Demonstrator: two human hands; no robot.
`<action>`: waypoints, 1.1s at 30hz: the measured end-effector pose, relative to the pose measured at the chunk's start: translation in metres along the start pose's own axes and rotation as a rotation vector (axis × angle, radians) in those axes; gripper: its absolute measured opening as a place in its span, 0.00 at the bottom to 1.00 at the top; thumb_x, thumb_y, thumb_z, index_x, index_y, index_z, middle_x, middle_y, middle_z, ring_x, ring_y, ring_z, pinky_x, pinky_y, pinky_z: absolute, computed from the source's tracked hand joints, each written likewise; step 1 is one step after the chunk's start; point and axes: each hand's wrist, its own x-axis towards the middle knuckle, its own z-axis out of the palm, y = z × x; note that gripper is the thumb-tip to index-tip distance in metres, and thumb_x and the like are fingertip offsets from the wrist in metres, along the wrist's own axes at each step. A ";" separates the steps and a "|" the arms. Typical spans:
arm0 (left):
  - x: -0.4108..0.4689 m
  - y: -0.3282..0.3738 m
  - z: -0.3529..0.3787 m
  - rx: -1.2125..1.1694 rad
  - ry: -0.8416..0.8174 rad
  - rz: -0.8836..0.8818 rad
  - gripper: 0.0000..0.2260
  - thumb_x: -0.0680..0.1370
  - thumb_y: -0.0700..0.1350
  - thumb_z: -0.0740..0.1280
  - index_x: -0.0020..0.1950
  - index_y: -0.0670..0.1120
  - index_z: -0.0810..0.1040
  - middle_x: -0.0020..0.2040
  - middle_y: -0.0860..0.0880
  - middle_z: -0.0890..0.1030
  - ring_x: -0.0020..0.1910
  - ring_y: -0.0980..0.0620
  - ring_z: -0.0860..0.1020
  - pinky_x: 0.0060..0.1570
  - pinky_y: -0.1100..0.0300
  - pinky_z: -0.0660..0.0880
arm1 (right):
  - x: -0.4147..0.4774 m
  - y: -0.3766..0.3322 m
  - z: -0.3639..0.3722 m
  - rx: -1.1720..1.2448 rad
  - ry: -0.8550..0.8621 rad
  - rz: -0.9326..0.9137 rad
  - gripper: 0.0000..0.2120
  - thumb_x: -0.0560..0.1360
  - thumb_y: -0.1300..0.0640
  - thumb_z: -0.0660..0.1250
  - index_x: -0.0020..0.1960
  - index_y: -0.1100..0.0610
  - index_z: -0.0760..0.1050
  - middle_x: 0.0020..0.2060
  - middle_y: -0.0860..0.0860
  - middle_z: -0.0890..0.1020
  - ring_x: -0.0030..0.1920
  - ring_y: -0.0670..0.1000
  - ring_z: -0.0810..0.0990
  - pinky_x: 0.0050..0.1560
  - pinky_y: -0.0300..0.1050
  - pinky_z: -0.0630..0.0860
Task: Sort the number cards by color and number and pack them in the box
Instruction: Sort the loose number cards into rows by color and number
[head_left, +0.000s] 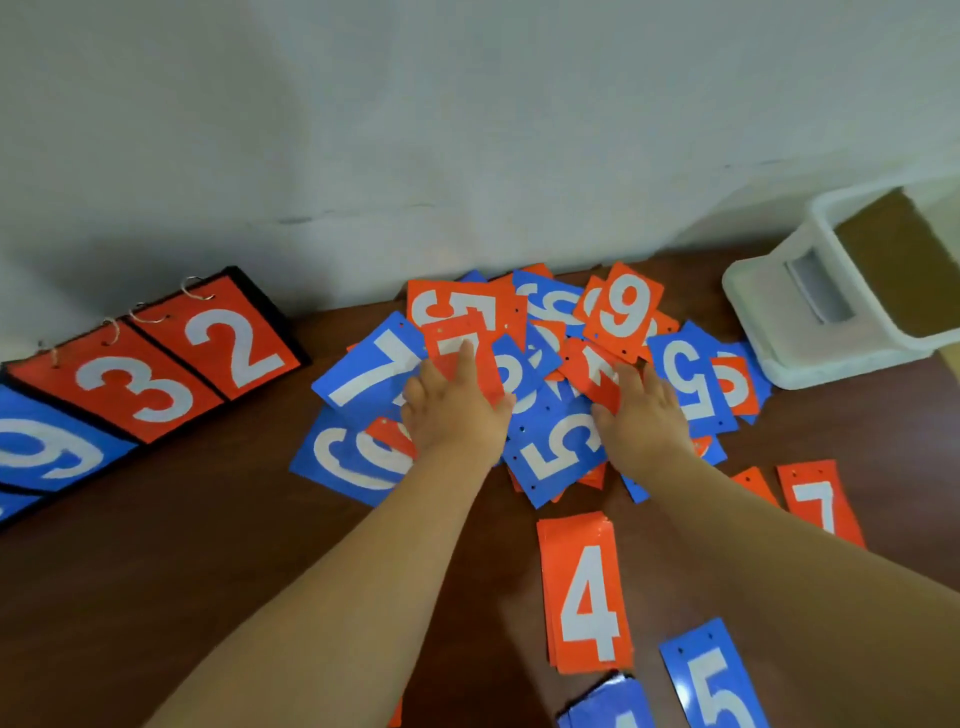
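My left hand (457, 415) and right hand (644, 415) lay spread flat, pinching nothing, on the mixed card pile (561, 452) at the counter's (208, 519) far edge, the left touching an orange 7 card (447, 338) lying lengthwise away from me, while the box (779, 322) stood beyond, nearer my right.

Jumbled red and blue number cards (562, 453) on tabletop — open white box (759, 317) just right

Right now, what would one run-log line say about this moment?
phase: sorting | left hand: resting on red 7 card | right hand: on card pile | box: at right
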 end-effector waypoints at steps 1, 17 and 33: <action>0.000 -0.001 0.006 0.042 0.014 0.003 0.39 0.78 0.66 0.65 0.81 0.60 0.47 0.81 0.39 0.50 0.79 0.36 0.53 0.74 0.39 0.58 | 0.003 0.001 0.001 0.000 0.019 0.002 0.31 0.80 0.43 0.63 0.79 0.50 0.59 0.79 0.56 0.60 0.78 0.62 0.58 0.76 0.61 0.62; -0.016 -0.006 0.017 0.036 0.253 0.157 0.28 0.75 0.53 0.75 0.72 0.53 0.70 0.67 0.48 0.71 0.68 0.45 0.70 0.63 0.51 0.72 | 0.026 0.013 -0.022 0.040 -0.002 0.111 0.49 0.59 0.40 0.83 0.71 0.48 0.61 0.65 0.54 0.71 0.65 0.60 0.74 0.62 0.63 0.76; -0.130 -0.052 -0.046 -0.809 0.098 -0.130 0.20 0.80 0.43 0.71 0.69 0.60 0.74 0.54 0.61 0.75 0.47 0.63 0.76 0.41 0.69 0.73 | -0.020 0.049 -0.031 0.216 0.179 0.072 0.22 0.80 0.57 0.68 0.71 0.48 0.64 0.49 0.54 0.82 0.41 0.56 0.82 0.41 0.57 0.83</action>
